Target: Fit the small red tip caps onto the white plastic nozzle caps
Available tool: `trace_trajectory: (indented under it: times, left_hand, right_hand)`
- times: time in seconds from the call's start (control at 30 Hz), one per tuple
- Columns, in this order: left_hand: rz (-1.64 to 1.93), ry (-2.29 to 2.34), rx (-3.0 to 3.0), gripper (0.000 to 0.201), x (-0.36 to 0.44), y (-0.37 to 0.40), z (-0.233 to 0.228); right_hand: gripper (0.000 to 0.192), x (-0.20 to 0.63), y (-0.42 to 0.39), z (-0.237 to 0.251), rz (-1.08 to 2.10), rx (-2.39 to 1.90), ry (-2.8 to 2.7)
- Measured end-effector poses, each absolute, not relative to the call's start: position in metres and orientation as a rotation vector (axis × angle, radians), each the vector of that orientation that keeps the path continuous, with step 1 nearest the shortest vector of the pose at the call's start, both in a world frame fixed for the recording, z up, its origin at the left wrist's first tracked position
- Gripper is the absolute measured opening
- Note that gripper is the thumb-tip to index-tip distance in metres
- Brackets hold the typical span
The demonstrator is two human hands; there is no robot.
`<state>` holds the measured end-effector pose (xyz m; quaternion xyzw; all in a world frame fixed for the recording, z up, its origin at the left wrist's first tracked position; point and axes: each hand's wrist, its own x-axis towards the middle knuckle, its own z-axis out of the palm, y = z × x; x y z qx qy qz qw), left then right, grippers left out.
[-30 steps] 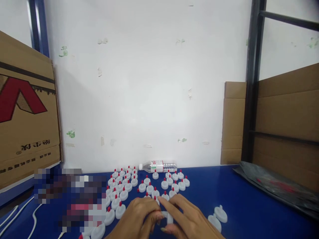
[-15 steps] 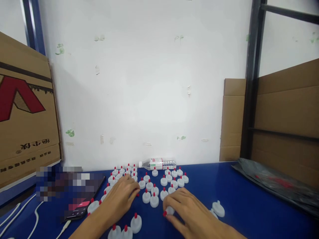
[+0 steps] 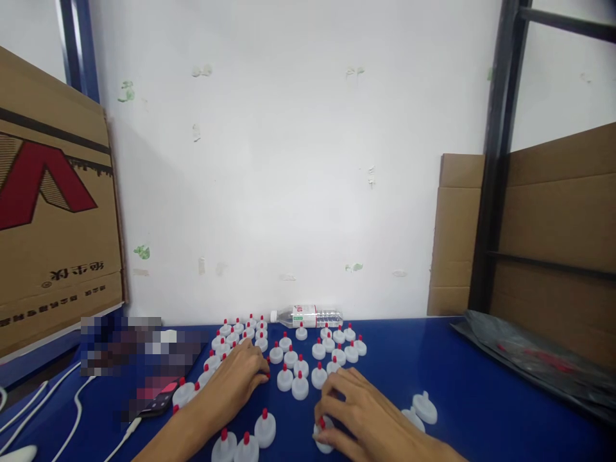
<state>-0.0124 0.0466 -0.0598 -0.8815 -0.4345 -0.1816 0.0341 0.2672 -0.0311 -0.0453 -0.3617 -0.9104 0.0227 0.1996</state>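
Dozens of small white plastic caps with red nozzle tips (image 3: pixel 299 385) stand in loose rows on the glossy blue tabletop (image 3: pixel 462 385), most upright with the red tip up. Far left: a brown cardboard box with a red printed mark (image 3: pixel 52 205) leans at the table edge, white cables (image 3: pixel 77 410) trail below it, and a dark phone (image 3: pixel 158 398) lies flat, partly blurred. Left hand (image 3: pixel 235 378) rests palm down among the left block of caps, fingers spread and loosely curled, fingertips near a cap in the middle rows; whether it pinches one cannot be told from this angle. Three more caps (image 3: pixel 245 443) stand just beside the left forearm at the bottom edge. Behind the rows, against the white wall, a clear plastic water bottle (image 3: pixel 308 316) lies on its side. Right hand (image 3: pixel 356 417) is curled over one white cap with a red tip (image 3: pixel 323 436), thumb and fingers closed around its round base, holding it against the table. Judging by size and material, these caps are light, rigid and smooth, likely to skate on the glossy surface or tip if nudged; the broad round base offers the surest pinch, the thin red tip the weakest. Right of the hand, two plain white caps without red tips (image 3: pixel 419 410) lie apart from the rows. Far right: a dark plastic bag (image 3: pixel 529 359) and flat cardboard sheets (image 3: pixel 553 244) against a black metal frame (image 3: pixel 495 160).
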Motion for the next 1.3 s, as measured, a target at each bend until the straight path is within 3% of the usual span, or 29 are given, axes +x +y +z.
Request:
trace_trajectory:
  times: [0.23, 0.3, 0.4, 0.47, 0.57, 0.9, 1.07, 1.3]
  left_hand:
    - [-0.427, -1.432, -2.632, 0.014, -0.002, 0.036, -0.051]
    - [-0.419, -1.410, -2.583, 0.016, -0.001, 0.034, -0.048]
    - [-0.514, -1.369, -2.499, 0.017, -0.002, 0.035, -0.039]
    - [-0.606, -1.353, -2.467, 0.017, -0.003, 0.036, -0.034]
    - [-0.719, -1.335, -2.445, 0.015, -0.002, 0.035, -0.030]
    - [-0.936, -1.056, -2.432, 0.016, 0.007, 0.027, -0.035]
    - [-1.064, -0.886, -2.368, 0.017, 0.011, 0.020, -0.024]
    - [-1.121, -0.691, -2.348, 0.017, 0.012, 0.017, -0.028]
  right_hand:
    - [0.028, 0.322, -0.028, 0.005, 0.053, -1.334, -2.316]
    - [0.032, 0.348, -0.026, 0.020, 0.213, -1.414, -2.377]
    - [0.060, 0.375, -0.017, 0.026, 0.672, -1.598, -2.573]
    - [0.075, 0.380, -0.006, 0.017, 0.810, -1.764, -2.571]
    - [0.069, 0.375, 0.011, -0.004, 0.804, -1.883, -2.515]
    - [0.013, 0.351, 0.008, -0.012, 0.613, -1.578, -2.464]
    - [0.020, 0.351, 0.004, -0.010, 0.333, -1.350, -2.453]
    - [0.050, 0.323, -0.002, -0.023, 0.159, -1.280, -2.314]
